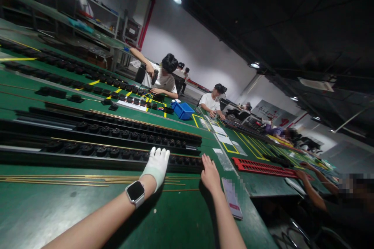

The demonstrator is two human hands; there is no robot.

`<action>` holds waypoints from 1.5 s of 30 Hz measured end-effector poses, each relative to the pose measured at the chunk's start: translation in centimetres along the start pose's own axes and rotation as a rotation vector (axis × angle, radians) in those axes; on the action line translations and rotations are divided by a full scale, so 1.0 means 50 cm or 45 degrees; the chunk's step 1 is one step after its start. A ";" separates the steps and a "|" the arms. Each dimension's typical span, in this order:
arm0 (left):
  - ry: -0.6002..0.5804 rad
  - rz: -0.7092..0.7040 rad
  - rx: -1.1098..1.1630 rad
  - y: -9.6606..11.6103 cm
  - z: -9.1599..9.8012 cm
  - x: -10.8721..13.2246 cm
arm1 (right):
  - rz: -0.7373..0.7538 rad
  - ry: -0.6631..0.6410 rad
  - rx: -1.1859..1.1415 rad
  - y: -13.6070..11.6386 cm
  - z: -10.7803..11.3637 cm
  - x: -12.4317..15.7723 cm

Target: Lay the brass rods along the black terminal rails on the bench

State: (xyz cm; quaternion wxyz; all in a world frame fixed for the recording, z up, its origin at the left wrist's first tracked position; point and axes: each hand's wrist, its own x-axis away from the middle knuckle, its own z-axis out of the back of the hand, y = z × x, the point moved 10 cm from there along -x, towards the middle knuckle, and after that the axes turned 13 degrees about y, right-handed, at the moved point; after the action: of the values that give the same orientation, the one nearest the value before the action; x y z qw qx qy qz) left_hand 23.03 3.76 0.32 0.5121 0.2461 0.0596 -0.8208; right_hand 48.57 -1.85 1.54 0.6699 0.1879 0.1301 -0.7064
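Note:
My left hand [157, 166], in a white glove with a watch [135, 192] at the wrist, lies across the nearest black rail [117, 159]. Its fingers are stretched out and its thumb is hidden. Round black socket-like units [87, 149] sit in a row inside this rail, and a thin brass rod [96, 143] runs along it. At the rail's right end, my bare right hand [210, 173] touches the tip with extended fingers. Several loose brass rods [73, 180] lie on the green table in front of the rail, partly under my left wrist.
More black rails [131, 132] lie behind. A phone [232, 198] is right of my right arm. Farther off are a blue bin [182, 110], a red slotted frame [263, 168] and plastic bags [223, 159]. Co-workers [163, 76] sit across the table and at the right.

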 end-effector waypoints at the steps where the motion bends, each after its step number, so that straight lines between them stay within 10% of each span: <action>1: -0.006 -0.004 -0.009 0.000 0.001 0.000 | 0.007 0.004 -0.008 -0.006 0.002 -0.001; 26: 0.016 -0.175 0.131 0.053 0.040 0.016 | -0.010 0.148 -0.106 -0.098 0.030 -0.014; 35: -0.026 -0.195 0.147 0.051 0.033 0.016 | 0.136 0.108 -0.210 -0.223 0.042 -0.021; 45: -0.032 -0.225 0.125 0.056 0.038 0.015 | 0.058 0.095 -0.172 -0.186 0.038 -0.020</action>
State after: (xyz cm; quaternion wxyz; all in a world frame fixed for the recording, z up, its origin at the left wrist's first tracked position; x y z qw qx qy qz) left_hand 24.57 1.17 2.06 0.4259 0.2543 0.0345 -0.8676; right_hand 39.16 -1.14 3.06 0.6918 0.1714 0.1981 -0.6729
